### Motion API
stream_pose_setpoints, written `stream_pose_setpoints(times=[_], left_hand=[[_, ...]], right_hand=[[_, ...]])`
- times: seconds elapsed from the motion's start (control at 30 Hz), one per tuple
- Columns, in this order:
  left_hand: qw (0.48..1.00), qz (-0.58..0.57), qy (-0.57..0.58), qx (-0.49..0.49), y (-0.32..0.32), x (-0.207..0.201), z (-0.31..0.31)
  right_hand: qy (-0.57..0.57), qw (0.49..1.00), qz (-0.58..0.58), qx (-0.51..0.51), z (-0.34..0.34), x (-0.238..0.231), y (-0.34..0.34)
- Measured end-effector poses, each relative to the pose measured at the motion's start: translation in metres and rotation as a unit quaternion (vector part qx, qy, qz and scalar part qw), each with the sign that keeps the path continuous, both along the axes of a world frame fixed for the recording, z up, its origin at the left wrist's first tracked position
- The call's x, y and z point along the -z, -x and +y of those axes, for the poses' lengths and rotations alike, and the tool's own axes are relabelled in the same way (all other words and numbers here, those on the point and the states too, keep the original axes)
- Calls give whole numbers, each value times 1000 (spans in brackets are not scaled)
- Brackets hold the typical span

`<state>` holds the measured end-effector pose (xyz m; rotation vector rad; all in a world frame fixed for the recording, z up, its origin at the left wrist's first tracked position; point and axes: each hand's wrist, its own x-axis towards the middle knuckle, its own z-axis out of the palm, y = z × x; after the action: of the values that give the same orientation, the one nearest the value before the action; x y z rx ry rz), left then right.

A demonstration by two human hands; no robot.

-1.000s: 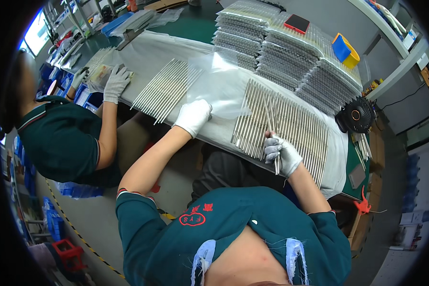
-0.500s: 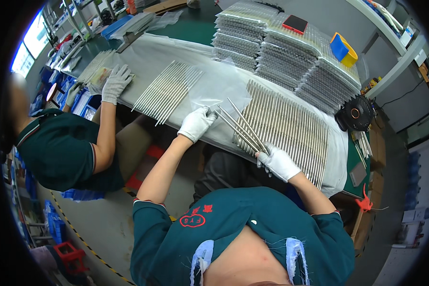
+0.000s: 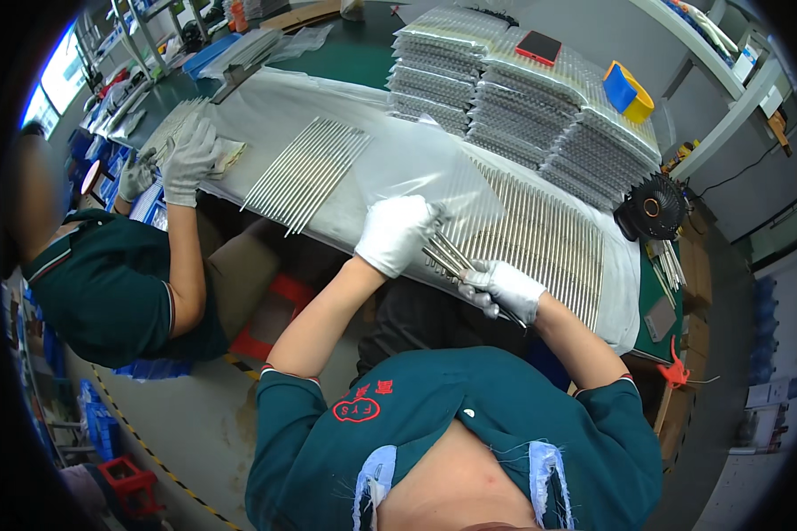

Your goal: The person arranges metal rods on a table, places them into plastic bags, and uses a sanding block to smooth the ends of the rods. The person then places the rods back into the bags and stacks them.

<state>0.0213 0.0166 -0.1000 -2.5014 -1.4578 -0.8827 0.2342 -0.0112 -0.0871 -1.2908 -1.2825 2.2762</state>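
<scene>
My left hand (image 3: pixel 397 234), in a white glove, is closed at the near edge of a clear plastic bag (image 3: pixel 421 173). The bag spreads away from it, partly over a row of metal rods (image 3: pixel 540 239) lying side by side. In my gloved right hand (image 3: pixel 505 290) is a small bunch of metal rods (image 3: pixel 447 255). Their far ends reach my left fingers, which hide the tips; whether these sit inside the bag cannot be seen. Left of the bag lies another row of metal rods (image 3: pixel 308 173).
Stacks of bubble-wrap packs (image 3: pixel 522 115) stand behind the rods, topped by a red-edged phone (image 3: pixel 538 48) and a yellow-and-blue tape roll (image 3: pixel 627 91). A black fan (image 3: pixel 653 207) is at right. To my left, a co-worker's gloved hands (image 3: pixel 189 161) handle a small packet.
My left hand has moved right to the rod ends, and the bag has shifted right with it. The fanned rods are now gathered closer together. The co-worker's hands have lifted slightly.
</scene>
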Motion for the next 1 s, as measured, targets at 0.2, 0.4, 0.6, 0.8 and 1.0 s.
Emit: stream_pose_setpoints(times=[0.2, 0.4, 0.6, 0.8, 1.0], left_hand=[[993, -81, 25, 77, -16, -56, -45], [987, 5, -8, 157, -15, -33, -53], [973, -134, 150, 110, 5, -14, -75], [730, -559, 333, -207, 42, 46, -93], [584, -556, 588, -70, 40, 67, -95]], right_hand=[[83, 961, 235, 121, 42, 25, 53], [23, 986, 111, 119, 63, 39, 110], [254, 925, 268, 88, 58, 103, 101], [350, 889, 276, 108, 28, 66, 98], [-383, 914, 108, -74, 42, 140, 86]])
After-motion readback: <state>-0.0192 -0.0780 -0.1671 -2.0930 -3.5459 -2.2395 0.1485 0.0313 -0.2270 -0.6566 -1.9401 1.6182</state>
